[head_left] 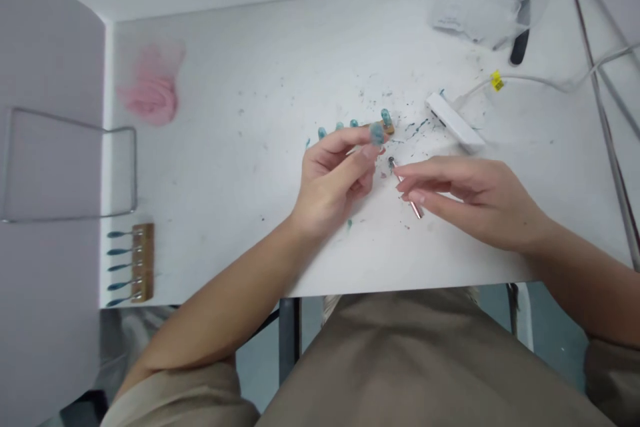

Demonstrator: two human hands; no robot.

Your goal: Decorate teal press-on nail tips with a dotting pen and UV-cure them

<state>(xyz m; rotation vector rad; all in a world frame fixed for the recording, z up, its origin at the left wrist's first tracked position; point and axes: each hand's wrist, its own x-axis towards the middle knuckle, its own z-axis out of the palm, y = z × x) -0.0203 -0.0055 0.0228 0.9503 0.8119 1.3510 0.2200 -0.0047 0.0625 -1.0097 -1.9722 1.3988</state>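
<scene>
You are partway through working on a small wooden strip of teal tips [373,128]: your left hand [336,173] has its fingers curled and pinches the strip's near end between thumb and forefinger, just above the worktop [240,167] amid teal flecks. Your right hand [465,197], fingers mostly extended, holds a thin metal pen-like tool [406,190] loosely at the fingertips, its tip aimed at the strip but not touching. The next move seems to call for steadying the strip and bringing the tool tip in gently; a similar strip [135,261] lies well apart at the left edge.
</scene>
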